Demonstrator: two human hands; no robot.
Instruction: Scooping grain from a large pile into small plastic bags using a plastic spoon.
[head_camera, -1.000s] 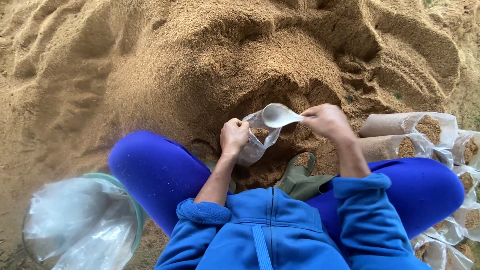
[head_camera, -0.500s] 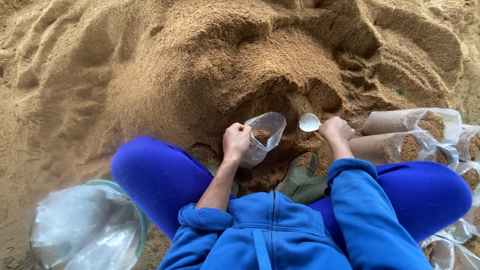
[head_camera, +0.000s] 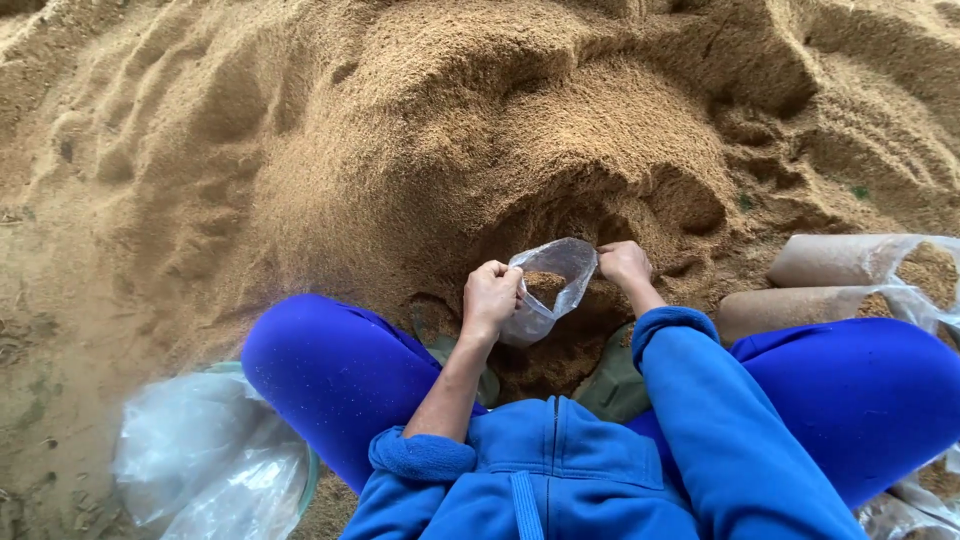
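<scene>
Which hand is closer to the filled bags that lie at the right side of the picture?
The right hand. It holds the far rim of the clear bag, a short way left of the filled bags. The left hand grips the opposite rim, farther away.

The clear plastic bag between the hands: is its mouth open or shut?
Open. The left hand and right hand hold the clear plastic bag by opposite rim edges, and brown sawdust shows inside.

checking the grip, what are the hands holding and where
Both hold a clear bag by its open rim: left hand on the near-left edge, right hand on the right edge.
</scene>
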